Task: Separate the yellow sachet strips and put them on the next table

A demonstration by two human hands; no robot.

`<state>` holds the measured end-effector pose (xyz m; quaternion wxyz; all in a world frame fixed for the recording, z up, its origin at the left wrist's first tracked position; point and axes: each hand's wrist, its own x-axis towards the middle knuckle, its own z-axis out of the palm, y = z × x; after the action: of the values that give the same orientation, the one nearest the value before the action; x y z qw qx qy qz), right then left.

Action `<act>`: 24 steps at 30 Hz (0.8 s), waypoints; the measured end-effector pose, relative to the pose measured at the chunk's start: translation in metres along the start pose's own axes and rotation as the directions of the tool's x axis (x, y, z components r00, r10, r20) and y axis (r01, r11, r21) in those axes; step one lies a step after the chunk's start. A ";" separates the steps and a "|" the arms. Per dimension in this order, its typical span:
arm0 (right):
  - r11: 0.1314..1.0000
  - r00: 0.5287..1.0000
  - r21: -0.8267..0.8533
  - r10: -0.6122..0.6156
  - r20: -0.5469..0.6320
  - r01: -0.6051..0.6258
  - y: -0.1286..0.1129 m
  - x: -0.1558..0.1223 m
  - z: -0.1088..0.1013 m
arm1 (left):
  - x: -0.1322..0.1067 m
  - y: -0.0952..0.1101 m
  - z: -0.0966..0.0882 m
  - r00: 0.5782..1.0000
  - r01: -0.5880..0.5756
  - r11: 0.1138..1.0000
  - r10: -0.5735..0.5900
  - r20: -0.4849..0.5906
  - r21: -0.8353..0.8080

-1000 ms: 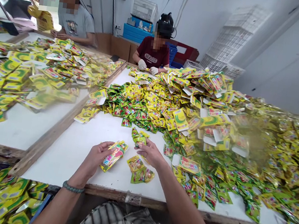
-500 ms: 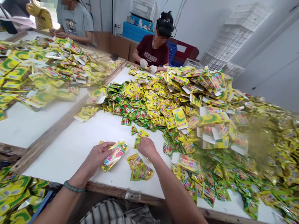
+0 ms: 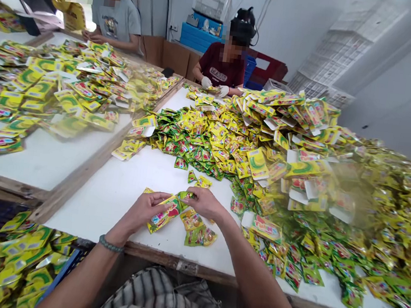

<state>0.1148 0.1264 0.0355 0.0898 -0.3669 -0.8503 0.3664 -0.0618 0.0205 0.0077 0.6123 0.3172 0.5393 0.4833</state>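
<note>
My left hand (image 3: 149,210) is closed around a small yellow printed box (image 3: 165,215), tilted with its upper end toward my right hand. My right hand (image 3: 202,202) pinches a green candy packet (image 3: 185,199) at that upper end of the box; whether the packet is partly inside cannot be made out. Just below, a yellow packet (image 3: 191,219) and a green packet (image 3: 195,236) lie on the white tabletop (image 3: 117,203). Farther up, a few loose packets (image 3: 203,181) lie in front of the large pile.
A big heap of green and yellow packets (image 3: 207,139) spreads to the right, with boxes (image 3: 300,115) on top. Left of a wooden divider (image 3: 88,164) lie more boxes (image 3: 37,88). A blue crate (image 3: 59,276) of filled-looking boxes stands lower left. Two people (image 3: 221,68) sit across the table.
My right hand has lifted a green packet from the table and brought it to the end of the box. My left hand still holds the box. The view has shifted slightly.
</note>
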 end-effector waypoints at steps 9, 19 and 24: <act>0.912 0.994 0.408 -0.010 0.110 -0.036 -0.001 -0.006 0.001 | -0.001 -0.002 0.006 1.000 0.022 0.997 -0.022 0.001 -0.074; 0.924 0.998 0.382 0.025 -0.062 0.001 -0.001 -0.019 0.008 | -0.002 0.004 0.015 0.999 -0.027 0.999 0.025 -0.035 -0.046; 0.907 0.972 0.418 0.142 -0.188 -0.051 -0.007 -0.022 0.014 | -0.003 0.006 0.018 1.000 -0.021 1.000 0.021 -0.011 -0.019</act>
<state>0.1206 0.1003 0.0333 0.2374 -0.4189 -0.7204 0.4992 -0.0460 0.0223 0.0175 0.6072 0.3141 0.5347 0.4967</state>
